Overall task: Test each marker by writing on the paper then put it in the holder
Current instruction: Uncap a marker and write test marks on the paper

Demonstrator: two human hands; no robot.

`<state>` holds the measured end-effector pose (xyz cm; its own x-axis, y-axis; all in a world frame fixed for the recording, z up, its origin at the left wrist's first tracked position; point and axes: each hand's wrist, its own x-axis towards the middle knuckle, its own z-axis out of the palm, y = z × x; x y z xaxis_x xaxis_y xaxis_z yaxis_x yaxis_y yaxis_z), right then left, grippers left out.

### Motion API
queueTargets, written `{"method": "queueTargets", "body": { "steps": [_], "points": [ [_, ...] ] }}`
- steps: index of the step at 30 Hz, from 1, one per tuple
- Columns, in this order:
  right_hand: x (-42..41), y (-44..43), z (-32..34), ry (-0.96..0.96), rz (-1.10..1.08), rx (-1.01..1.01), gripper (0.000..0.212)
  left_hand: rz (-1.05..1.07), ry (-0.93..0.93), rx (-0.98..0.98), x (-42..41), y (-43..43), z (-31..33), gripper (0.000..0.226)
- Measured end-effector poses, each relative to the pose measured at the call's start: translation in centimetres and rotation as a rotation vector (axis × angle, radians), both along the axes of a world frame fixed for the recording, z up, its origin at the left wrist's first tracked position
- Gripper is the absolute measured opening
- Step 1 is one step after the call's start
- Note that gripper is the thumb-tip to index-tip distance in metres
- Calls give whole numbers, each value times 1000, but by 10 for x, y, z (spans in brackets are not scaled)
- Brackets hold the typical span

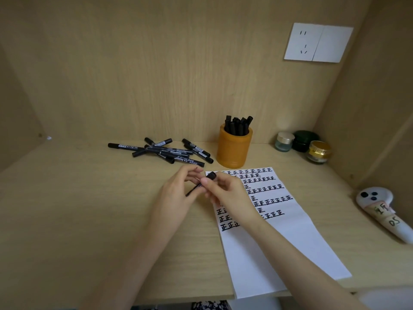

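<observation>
My left hand (178, 193) and my right hand (225, 193) meet over the left edge of the white paper (279, 242), both holding one black marker (196, 187). The right fingers pinch its cap end (211, 175); the left fingers hold the thin barrel. Rows of black written characters (266, 189) cover the paper's upper half. Behind the paper stands an orange holder (233, 148) with several black markers upright in it. A loose pile of several black markers (165, 151) lies on the desk to the holder's left.
Three small jars (302, 145) stand at the back right near the wall. A white handheld controller (382, 211) with taped labels lies at the right edge. A white wall socket (317, 42) is mounted on the back panel. Wooden walls close in the desk on three sides.
</observation>
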<state>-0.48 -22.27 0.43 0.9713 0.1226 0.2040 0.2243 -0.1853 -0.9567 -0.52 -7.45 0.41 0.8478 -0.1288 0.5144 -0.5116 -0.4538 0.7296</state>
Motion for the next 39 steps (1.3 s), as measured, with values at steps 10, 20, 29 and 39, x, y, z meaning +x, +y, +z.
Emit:
{"method": "queueTargets", "body": {
  "steps": [10, 20, 29, 39],
  "points": [
    [-22, -28, 2, 60, -143, 304, 32, -43, 255, 109, -18, -1, -32, 19],
    [-43, -25, -5, 73, -66, 242, 8, -164, 160, 226, -41, -25, -23, 22],
    [-55, -33, -8, 83, -20, 246, 19, -212, 259, 84, -49, -34, -23, 20],
    [-63, -42, -3, 57, -71, 257, 16, -340, 332, -57, -51, -42, -23, 35]
  ]
}}
